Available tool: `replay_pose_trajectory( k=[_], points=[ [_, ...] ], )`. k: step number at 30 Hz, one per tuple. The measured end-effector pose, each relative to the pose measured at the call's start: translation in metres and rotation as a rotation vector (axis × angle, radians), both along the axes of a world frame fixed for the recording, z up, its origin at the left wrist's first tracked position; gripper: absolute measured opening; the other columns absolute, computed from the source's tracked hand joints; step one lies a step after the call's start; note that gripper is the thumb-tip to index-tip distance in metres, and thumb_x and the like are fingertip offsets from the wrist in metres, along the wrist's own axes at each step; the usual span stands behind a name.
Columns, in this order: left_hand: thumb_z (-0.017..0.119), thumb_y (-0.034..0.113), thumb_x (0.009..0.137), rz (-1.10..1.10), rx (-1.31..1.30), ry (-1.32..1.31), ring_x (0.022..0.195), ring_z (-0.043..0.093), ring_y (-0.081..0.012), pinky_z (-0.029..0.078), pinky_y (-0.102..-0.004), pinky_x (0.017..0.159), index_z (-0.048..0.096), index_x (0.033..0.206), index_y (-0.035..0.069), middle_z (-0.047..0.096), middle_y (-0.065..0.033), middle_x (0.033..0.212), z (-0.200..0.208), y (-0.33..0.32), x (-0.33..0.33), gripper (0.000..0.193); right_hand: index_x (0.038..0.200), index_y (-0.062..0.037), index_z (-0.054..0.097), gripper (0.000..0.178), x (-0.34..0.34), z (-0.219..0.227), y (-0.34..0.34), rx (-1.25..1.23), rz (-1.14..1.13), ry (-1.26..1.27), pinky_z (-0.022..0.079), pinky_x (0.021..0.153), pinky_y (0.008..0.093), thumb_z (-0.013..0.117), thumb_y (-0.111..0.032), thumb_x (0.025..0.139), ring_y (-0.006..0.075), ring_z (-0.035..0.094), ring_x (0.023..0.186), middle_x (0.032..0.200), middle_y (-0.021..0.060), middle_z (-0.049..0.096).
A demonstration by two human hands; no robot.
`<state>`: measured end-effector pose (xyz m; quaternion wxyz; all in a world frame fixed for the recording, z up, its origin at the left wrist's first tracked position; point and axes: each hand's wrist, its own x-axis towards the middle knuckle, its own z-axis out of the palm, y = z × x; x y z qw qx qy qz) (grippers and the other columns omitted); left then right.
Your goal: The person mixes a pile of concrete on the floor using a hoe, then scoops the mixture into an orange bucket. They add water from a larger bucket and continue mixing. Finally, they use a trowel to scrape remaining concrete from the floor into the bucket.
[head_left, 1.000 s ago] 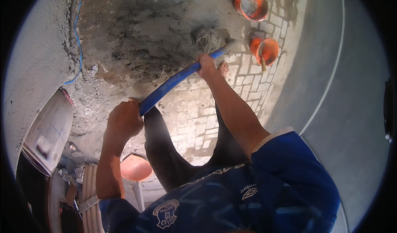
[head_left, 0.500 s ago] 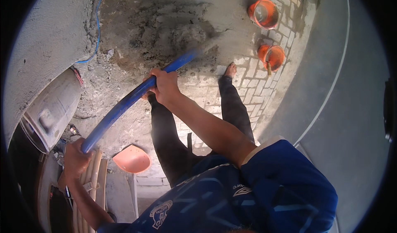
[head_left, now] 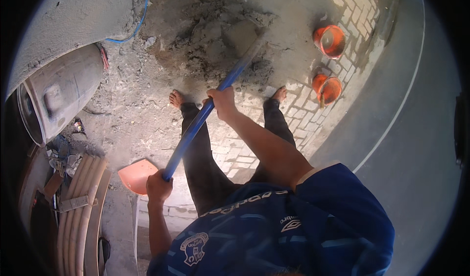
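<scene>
Both my hands are closed around a long blue-handled hoe (head_left: 193,131), held slantwise across my front. My left hand (head_left: 159,185) grips the near end of the handle, beside the pink dustpan. Farther up, at about mid-handle, my right hand (head_left: 223,103) wraps round it. The handle turns greyish toward its far end, where a flat grey blade lies in the heap of wet grey mortar (head_left: 205,36). Mortar and blur partly hide the blade's outline. My bare feet stand apart at the near edge of the mortar.
Two orange buckets (head_left: 330,41) stand on the paving at the right, the nearer with a stick-like handle in it. A grey drum (head_left: 66,90) lies at left by a rough wall. Curved pipes (head_left: 81,212) and a pink dustpan (head_left: 138,175) are near left. A road borders the paving.
My left hand has moved right and inward, so the hoe handle stands steeper. My right hand has shifted slightly right. The view has shifted, and the blade shows more clearly in the mortar.
</scene>
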<state>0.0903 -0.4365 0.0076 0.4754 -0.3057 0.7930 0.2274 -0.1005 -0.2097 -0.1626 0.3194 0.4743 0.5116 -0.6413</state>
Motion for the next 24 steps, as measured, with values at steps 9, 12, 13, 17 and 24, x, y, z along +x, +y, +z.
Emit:
replay_pose_trajectory(
  k=[9, 12, 13, 17, 24],
  points=[
    [0.067, 0.016, 0.078, 0.197, 0.158, 0.081, 0.088, 0.069, -0.0378, 0.054, -0.0451, 0.080, 0.069, 0.106, 0.009, 0.071, -0.0202, 0.089, -0.069, 0.146, 0.000, 0.029, 0.092, 0.0006, 0.040, 0.026, -0.065, -0.013, 0.091, 0.261, 0.099, 0.183, 0.050, 0.045, 0.0419, 0.063, 0.004, 0.082, 0.0253, 0.057, 0.050, 0.068, 0.0129, 0.052],
    [0.068, 0.014, 0.077, 0.193, 0.206, 0.210, 0.086, 0.070, -0.0374, 0.054, -0.0445, 0.080, 0.068, 0.108, 0.006, 0.071, -0.0209, 0.087, -0.088, 0.172, -0.020, 0.032, 0.090, 0.0012, 0.042, 0.024, -0.110, 0.010, 0.106, 0.343, 0.098, 0.350, 0.048, 0.041, 0.0402, 0.063, 0.004, 0.078, 0.0239, 0.056, 0.047, 0.061, 0.0105, 0.051],
    [0.068, 0.015, 0.077, 0.200, 0.219, 0.239, 0.086, 0.070, -0.0376, 0.054, -0.0445, 0.080, 0.067, 0.108, 0.004, 0.071, -0.0214, 0.087, -0.092, 0.183, -0.032, 0.032, 0.089, 0.0014, 0.043, 0.023, -0.120, 0.005, 0.112, 0.387, 0.095, 0.389, 0.047, 0.041, 0.0395, 0.063, 0.004, 0.077, 0.0234, 0.056, 0.046, 0.059, 0.0099, 0.050],
    [0.065, 0.019, 0.082, 0.296, 0.285, 0.076, 0.093, 0.066, -0.0431, 0.052, -0.0494, 0.084, 0.066, 0.107, 0.005, 0.070, -0.0236, 0.092, -0.080, 0.214, -0.033, 0.029, 0.094, 0.0050, 0.049, 0.021, -0.118, -0.056, 0.115, 0.387, 0.362, 0.189, 0.046, 0.042, 0.0403, 0.061, 0.000, 0.078, 0.0246, 0.059, 0.049, 0.066, 0.0136, 0.056],
    [0.064, 0.012, 0.079, 0.434, 0.169, 0.008, 0.089, 0.068, -0.0401, 0.054, -0.0469, 0.080, 0.066, 0.105, 0.006, 0.070, -0.0223, 0.087, -0.014, 0.228, 0.070, 0.027, 0.110, 0.0076, 0.043, 0.038, 0.003, -0.022, 0.088, 0.293, 0.437, 0.104, 0.047, 0.045, 0.0385, 0.060, 0.000, 0.077, 0.0249, 0.061, 0.052, 0.070, 0.0164, 0.058]
  ],
)
